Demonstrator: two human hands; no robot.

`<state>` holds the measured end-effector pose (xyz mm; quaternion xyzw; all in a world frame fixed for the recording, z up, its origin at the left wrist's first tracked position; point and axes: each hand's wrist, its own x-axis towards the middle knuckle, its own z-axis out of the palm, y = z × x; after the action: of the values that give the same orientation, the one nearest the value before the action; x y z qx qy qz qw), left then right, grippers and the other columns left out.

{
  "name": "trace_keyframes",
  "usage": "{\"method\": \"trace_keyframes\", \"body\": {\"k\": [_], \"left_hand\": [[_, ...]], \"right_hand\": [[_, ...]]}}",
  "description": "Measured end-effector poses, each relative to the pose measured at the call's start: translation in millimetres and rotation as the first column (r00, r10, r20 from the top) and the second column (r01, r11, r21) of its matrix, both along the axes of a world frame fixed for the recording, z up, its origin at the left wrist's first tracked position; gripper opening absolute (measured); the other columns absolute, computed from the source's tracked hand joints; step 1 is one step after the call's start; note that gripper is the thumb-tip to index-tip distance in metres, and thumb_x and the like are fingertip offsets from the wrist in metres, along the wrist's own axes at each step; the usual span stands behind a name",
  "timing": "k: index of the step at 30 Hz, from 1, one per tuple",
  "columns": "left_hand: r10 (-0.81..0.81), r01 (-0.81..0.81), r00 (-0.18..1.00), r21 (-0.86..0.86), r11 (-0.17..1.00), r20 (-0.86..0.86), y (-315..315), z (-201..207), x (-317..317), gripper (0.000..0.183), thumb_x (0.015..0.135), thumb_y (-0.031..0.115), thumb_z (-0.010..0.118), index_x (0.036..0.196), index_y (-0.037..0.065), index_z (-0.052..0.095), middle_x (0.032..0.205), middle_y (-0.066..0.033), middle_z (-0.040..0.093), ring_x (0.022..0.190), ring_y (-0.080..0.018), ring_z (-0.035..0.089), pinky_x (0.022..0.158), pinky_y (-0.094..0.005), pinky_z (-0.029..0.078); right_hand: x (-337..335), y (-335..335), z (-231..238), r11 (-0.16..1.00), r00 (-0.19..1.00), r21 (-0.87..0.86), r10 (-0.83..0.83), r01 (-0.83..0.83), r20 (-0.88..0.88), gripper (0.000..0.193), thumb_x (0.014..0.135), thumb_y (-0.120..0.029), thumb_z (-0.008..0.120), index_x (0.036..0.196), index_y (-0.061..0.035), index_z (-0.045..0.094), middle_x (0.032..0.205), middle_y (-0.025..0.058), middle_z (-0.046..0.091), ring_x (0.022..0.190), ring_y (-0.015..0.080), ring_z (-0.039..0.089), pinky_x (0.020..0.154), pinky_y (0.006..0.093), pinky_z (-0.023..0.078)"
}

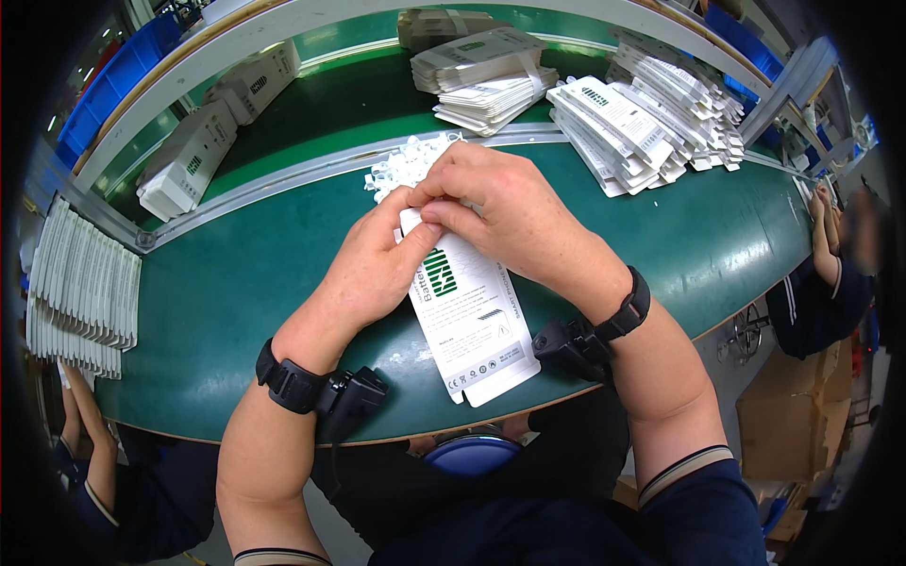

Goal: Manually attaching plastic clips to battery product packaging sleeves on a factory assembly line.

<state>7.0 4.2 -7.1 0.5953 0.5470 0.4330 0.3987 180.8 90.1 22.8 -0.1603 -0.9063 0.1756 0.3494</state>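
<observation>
A flat white carton [472, 321] with green and grey print lies tilted before me, its lower end near the table's front edge. My left hand [373, 259] is closed on its upper left edge, with the thumb on the printed face. At the top end, my right hand [486, 193] is closed, its thumb and fingers pinched at the carton's top edge beside my left fingertips. Whatever small part may be between those fingertips is hidden. Just behind my hands lies a heap of small white plastic pieces [396, 168].
Stacks of flat white cartons stand at the back middle [486, 71] and back right [623, 123]. A row of cartons [80, 283] is packed at the left edge. Boxes [189, 160] rest on the green shelf behind a metal rail. Other people [821, 274] sit at both sides.
</observation>
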Motion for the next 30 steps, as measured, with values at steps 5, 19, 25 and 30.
{"method": "trace_keyframes", "body": {"k": [5, 19, 25, 30], "left_hand": [[0.000, -0.001, 1.000, -0.039, 0.999, -0.015, -1.3, 2.0, -0.5, 0.042, 0.106, 0.023, 0.059, 0.141, 0.001, 0.053, 0.123, -0.0080, 0.067, 0.110, -0.0120, 0.063, 0.094, -0.0284, 0.051], [0.016, -0.022, 0.997, 0.075, 0.997, 0.078, 0.8, -1.1, 3.2, 0.031, 0.103, 0.023, 0.061, 0.125, 0.002, 0.061, 0.111, -0.0163, 0.072, 0.102, -0.0220, 0.069, 0.088, -0.0346, 0.053], [0.015, -0.013, 0.992, -0.017, 1.000, 0.124, 1.0, -0.3, -0.8, 0.035, 0.107, 0.022, 0.058, 0.135, 0.003, 0.055, 0.115, -0.0049, 0.068, 0.101, -0.0091, 0.066, 0.086, -0.0246, 0.053], [0.061, -0.064, 0.960, 0.000, 0.998, 0.274, 0.5, 0.1, -0.1, 0.024, 0.107, 0.023, 0.057, 0.123, 0.005, 0.058, 0.102, -0.0023, 0.069, 0.090, -0.0066, 0.065, 0.078, -0.0228, 0.053]], "right_hand": [[-1.0, 0.0, 0.0, 1.000, 1.000, -0.009, 0.006, -0.007, -0.030, 0.015, 0.086, -0.014, 0.072, 0.095, -0.0030, 0.076, 0.091, 0.0125, 0.070, 0.088, 0.0313, 0.067, 0.079, 0.0407, 0.055], [-0.4, 0.2, 1.9, 0.999, 0.999, 0.032, -0.005, 0.006, -0.032, 0.012, 0.084, -0.006, 0.077, 0.094, -0.0023, 0.073, 0.094, 0.0095, 0.069, 0.082, 0.0273, 0.069, 0.073, 0.0348, 0.056], [-0.8, 1.4, 2.4, 1.000, 0.996, -0.024, 0.007, -0.010, -0.087, 0.010, 0.085, -0.010, 0.072, 0.092, -0.0022, 0.073, 0.092, 0.0138, 0.067, 0.086, 0.0339, 0.067, 0.078, 0.0421, 0.055], [0.3, 0.6, 4.5, 0.998, 0.991, -0.040, -0.044, 0.039, -0.123, 0.012, 0.083, -0.004, 0.076, 0.095, -0.0028, 0.072, 0.096, 0.0111, 0.070, 0.086, 0.0277, 0.069, 0.077, 0.0356, 0.056]]}}
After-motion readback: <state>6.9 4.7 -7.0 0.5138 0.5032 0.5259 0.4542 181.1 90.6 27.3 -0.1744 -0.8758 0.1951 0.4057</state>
